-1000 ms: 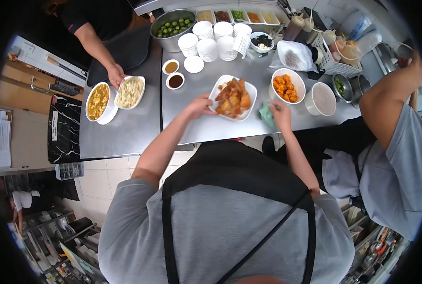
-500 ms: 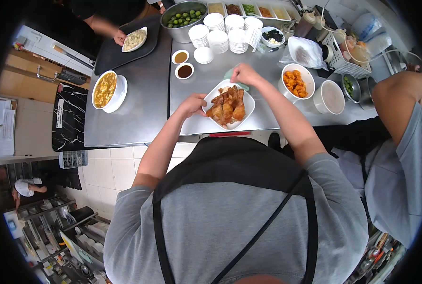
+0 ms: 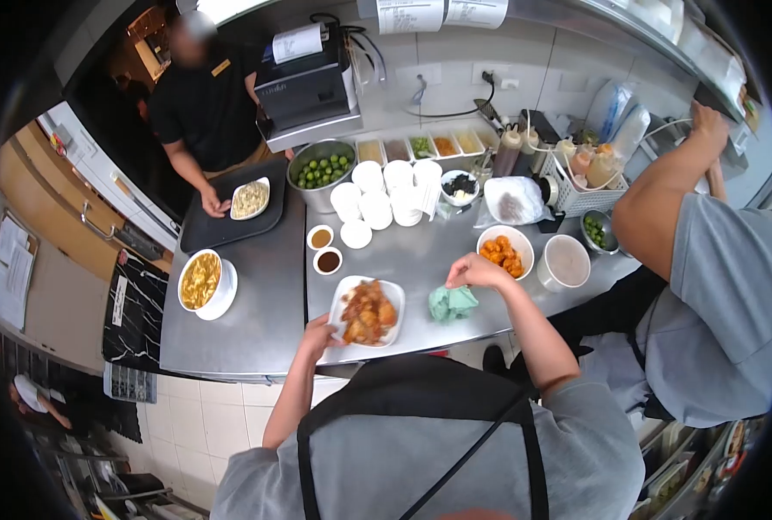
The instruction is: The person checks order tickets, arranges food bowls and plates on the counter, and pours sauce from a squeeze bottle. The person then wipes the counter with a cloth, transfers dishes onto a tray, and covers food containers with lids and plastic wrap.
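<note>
My left hand (image 3: pixel 318 336) grips the left edge of a white square bowl (image 3: pixel 393 336) with browned fried meat (image 3: pixel 367 314) in it, near the counter's front edge. To the right of that bowl, my right hand (image 3: pixel 477 272) pinches a crumpled green cloth (image 3: pixel 453 303). Right behind the cloth is a round white bowl of orange glazed pieces (image 3: pixel 501 252). Two small sauce cups, one light brown (image 3: pixel 320 237) and one dark (image 3: pixel 327 261), sit behind the meat bowl on its left.
A person in black (image 3: pixel 217 113) reaches to a black tray (image 3: pixel 204 227) holding a white dish. A noodle bowl (image 3: pixel 201 282) sits at left. Behind are stacked white cups (image 3: pixel 376 210) and a metal bowl of green fruit (image 3: pixel 321 169). Another person in grey (image 3: pixel 715 295) stands at right.
The meat bowl and my left hand have moved left. My right hand has drawn the cloth away from the bowl to the right. The other person's white dish is now on the tray.
</note>
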### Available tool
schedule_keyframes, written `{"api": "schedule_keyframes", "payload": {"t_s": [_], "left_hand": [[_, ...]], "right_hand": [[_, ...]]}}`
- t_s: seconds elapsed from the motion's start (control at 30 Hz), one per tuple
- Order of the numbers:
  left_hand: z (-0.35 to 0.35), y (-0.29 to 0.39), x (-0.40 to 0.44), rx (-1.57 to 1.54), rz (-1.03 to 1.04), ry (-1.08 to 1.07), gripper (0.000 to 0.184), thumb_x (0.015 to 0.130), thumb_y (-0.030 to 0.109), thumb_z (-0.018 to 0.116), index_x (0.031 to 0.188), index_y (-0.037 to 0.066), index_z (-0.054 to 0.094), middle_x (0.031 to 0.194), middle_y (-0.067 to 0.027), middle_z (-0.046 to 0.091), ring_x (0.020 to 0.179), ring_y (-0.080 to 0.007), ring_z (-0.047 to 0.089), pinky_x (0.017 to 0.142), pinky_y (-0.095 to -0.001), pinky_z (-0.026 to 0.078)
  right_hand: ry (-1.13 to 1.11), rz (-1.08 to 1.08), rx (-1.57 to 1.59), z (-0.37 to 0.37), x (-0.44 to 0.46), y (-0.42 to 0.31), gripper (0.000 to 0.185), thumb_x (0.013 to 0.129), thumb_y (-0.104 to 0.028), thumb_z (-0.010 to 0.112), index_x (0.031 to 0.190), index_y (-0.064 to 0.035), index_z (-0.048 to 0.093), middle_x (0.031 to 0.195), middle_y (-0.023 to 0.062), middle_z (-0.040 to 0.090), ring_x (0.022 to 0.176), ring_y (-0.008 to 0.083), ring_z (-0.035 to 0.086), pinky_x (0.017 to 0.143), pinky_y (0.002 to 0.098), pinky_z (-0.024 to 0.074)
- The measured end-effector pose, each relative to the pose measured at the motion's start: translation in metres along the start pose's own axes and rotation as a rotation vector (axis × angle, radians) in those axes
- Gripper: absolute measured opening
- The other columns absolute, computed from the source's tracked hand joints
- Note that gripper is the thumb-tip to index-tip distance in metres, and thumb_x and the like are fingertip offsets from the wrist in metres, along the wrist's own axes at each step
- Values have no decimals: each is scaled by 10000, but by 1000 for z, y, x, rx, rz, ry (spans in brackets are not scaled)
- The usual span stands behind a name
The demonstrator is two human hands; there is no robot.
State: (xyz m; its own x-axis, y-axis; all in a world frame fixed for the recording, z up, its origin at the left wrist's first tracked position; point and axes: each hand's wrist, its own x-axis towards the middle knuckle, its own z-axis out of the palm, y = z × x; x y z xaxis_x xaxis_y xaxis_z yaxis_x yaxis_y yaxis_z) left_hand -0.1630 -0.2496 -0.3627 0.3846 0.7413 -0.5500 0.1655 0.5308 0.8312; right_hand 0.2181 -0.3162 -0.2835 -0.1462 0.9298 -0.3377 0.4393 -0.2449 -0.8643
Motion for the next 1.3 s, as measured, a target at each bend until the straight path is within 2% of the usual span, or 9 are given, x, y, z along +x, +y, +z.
{"api": "schedule_keyframes", "payload": {"t_s": [0.2, 0.27, 0.4, 0.47, 0.67, 0.77, 0.9, 1.13, 1.3], "left_hand": [[-89, -14, -33, -251, 114, 289, 302, 719, -62, 391, 1006, -91, 478, 847, -185, 567, 631, -267, 607, 536, -303, 569], [-110, -21, -34, -310, 139, 351, 308, 719, -62, 384, 1014, -89, 466, 865, -192, 561, 651, -274, 606, 545, -314, 571], [-139, -29, -23, -478, 199, 503, 344, 721, -62, 361, 1060, -83, 419, 919, -203, 538, 725, -293, 599, 606, -356, 573], [-155, -38, -13, -556, 186, 521, 303, 748, -51, 355, 1045, -69, 411, 936, -203, 525, 768, -298, 585, 624, -367, 569], [-154, -57, 11, -817, 183, 675, 121, 808, 29, 405, 909, 21, 472, 841, -77, 536, 674, -186, 549, 565, -272, 518], [-114, -81, 8, -709, 348, 300, 97, 796, 98, 461, 882, 104, 506, 605, 55, 408, 511, -70, 396, 468, -225, 344], [19, 10, -27, -212, 146, 280, 133, 808, 197, 555, 883, 98, 603, 854, -10, 604, 809, -97, 534, 684, -258, 407], [109, 187, 22, 61, 735, 78, 340, 859, 295, 494, 635, 44, 542, 742, -62, 614, 735, -116, 540, 636, -245, 379], [148, 321, 39, 118, 1211, 160, 157, 813, 142, 549, 895, 15, 590, 881, -55, 608, 833, -127, 542, 713, -246, 403]], "right_hand": [[523, -240, -412, 53, 25, 39, 192, 765, -231, 589, 846, -67, 646, 814, 135, 634, 687, 238, 591, 670, 332, 468], [587, -379, -1110, 86, 40, 71, 207, 705, -156, 592, 891, -80, 642, 913, 141, 618, 730, 262, 596, 709, 346, 476], [490, -216, -997, 88, 46, 66, 228, 651, -77, 579, 869, -80, 647, 987, 142, 592, 767, 271, 581, 729, 347, 478], [514, -235, -657, 75, 42, 55, 124, 655, -46, 543, 732, -89, 630, 826, 133, 590, 746, 313, 581, 653, 414, 478], [736, -275, -615, 75, 28, 57, 133, 639, -11, 589, 751, -70, 632, 901, 92, 546, 924, 298, 508, 736, 385, 426], [845, -267, -613, 89, 13, 53, 173, 704, -54, 574, 873, -67, 608, 1041, 111, 501, 997, 312, 461, 807, 395, 387], [912, -381, -557, 108, 17, 73, 266, 753, -97, 558, 1019, -77, 554, 1134, 142, 455, 1024, 333, 440, 851, 419, 362], [869, -381, -456, 105, 16, 78, 313, 775, -136, 539, 1077, -58, 519, 1169, 152, 439, 1053, 332, 421, 889, 406, 348], [893, -359, -416, 103, 14, 74, 280, 770, -120, 558, 1046, -77, 546, 1146, 141, 465, 1013, 334, 447, 860, 394, 374]]}}
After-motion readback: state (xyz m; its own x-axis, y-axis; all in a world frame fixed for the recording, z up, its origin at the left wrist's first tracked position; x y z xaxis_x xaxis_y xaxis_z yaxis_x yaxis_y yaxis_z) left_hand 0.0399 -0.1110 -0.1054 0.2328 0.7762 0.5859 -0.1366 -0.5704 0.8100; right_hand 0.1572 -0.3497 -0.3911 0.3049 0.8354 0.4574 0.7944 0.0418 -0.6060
